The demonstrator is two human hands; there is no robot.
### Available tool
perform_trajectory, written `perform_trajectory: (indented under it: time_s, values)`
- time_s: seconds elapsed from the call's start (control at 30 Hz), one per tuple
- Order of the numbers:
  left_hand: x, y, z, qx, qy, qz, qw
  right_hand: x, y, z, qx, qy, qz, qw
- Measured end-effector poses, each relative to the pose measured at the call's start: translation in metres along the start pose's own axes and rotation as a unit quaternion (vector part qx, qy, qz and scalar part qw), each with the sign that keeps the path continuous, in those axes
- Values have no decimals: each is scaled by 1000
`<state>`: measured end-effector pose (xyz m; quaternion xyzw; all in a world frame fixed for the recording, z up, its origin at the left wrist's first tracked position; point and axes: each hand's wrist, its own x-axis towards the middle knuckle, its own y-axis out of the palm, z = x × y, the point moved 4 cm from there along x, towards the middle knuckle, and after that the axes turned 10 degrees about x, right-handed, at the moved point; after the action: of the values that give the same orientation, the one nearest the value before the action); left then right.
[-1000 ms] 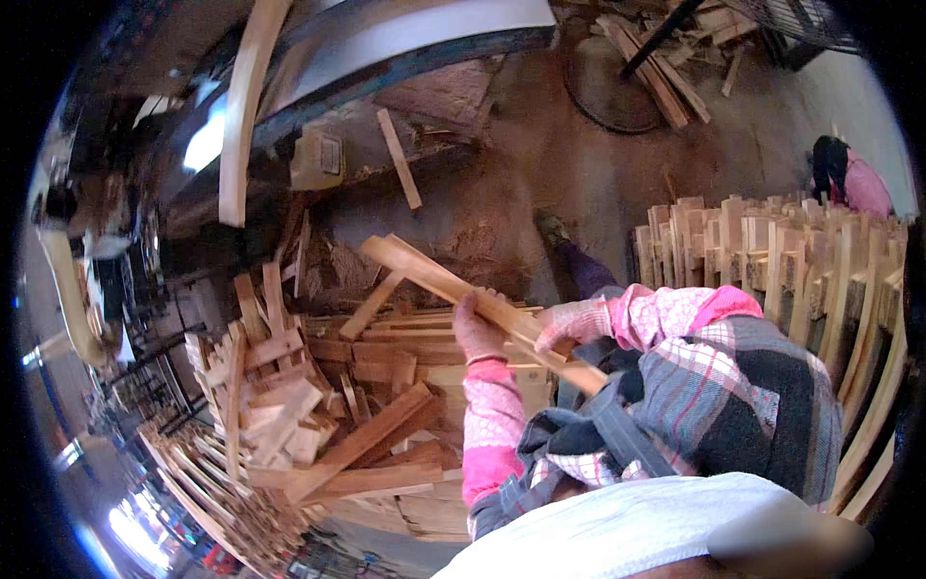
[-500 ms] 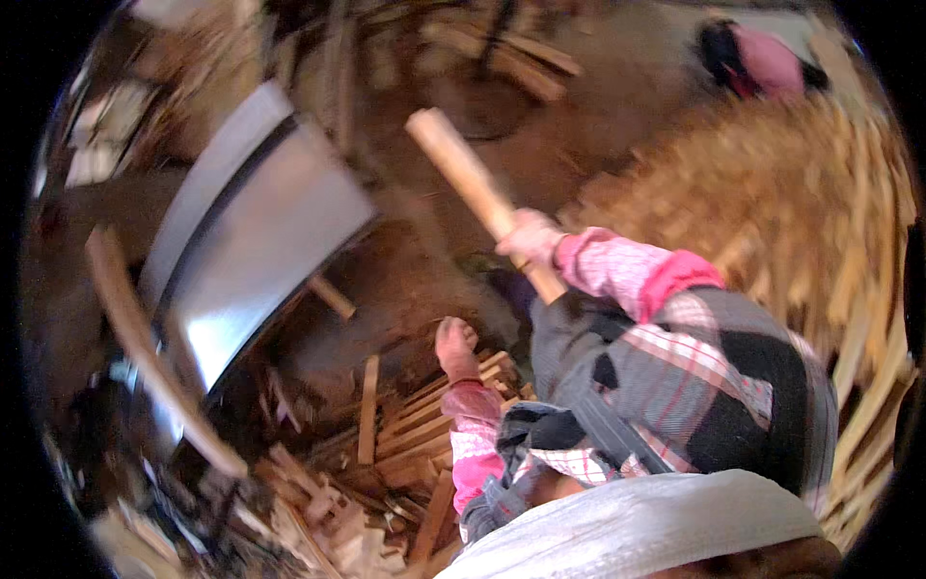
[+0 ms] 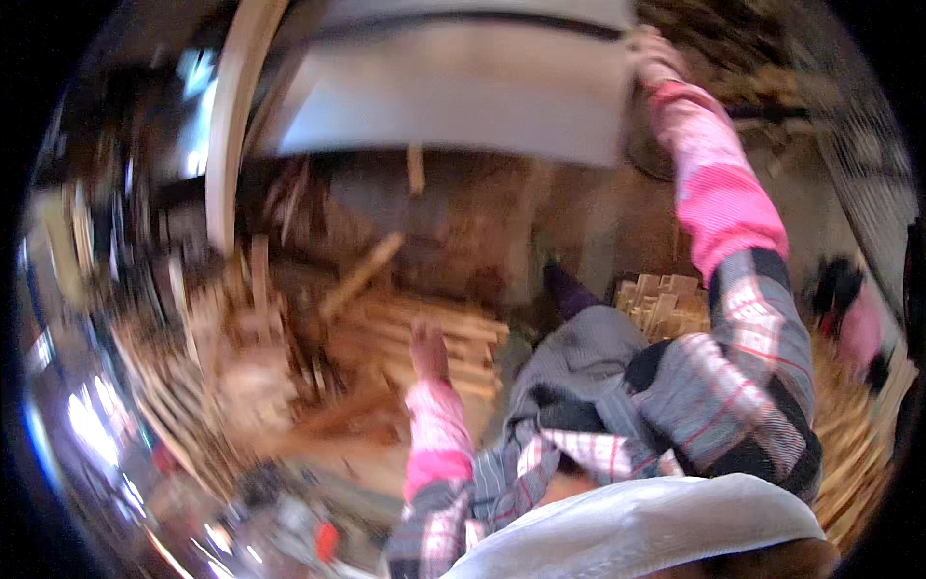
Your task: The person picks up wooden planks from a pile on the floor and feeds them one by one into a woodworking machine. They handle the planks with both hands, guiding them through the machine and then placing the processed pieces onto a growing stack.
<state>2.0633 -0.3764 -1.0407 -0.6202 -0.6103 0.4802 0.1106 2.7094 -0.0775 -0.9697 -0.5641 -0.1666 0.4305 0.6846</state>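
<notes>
The picture is motion-blurred. My left hand [image 3: 427,347] hangs with its fingers stretched out above a heap of short wooden slats [image 3: 424,333] and holds nothing. My right arm, in a pink sleeve, reaches far up to the right. My right hand [image 3: 656,60] is at the corner of a large grey flat panel [image 3: 453,92]. Blur hides whether it grips anything, and no wooden stick shows in it.
A long curved wooden strip [image 3: 227,145] leans at the upper left. Loose slats and offcuts [image 3: 241,367] cover the ground on the left. A bundle of upright wooden pieces [image 3: 664,299] stands by my right side. Another person in pink [image 3: 858,333] crouches at the far right.
My right hand, which held a long wooden stick raised, has swung up to the grey panel's corner and the stick is out of sight. My left hand let go of it earlier and hangs over the slats.
</notes>
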Motion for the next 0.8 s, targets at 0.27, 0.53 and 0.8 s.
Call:
perform_trajectory:
  time_s: [0.27, 0.53, 0.8]
  values:
    - [-55, -87, 34, 252, -182, -207, 928, -177, 227, -75, -111, -142, 381, 907]
    - [-30, -94, 144, 271, -256, -127, 919, -360, 283, 6, -27, -116, 460, 880]
    - [-48, -71, 127, 271, -286, -147, 907, -322, 347, 80, 291, 66, 506, 809]
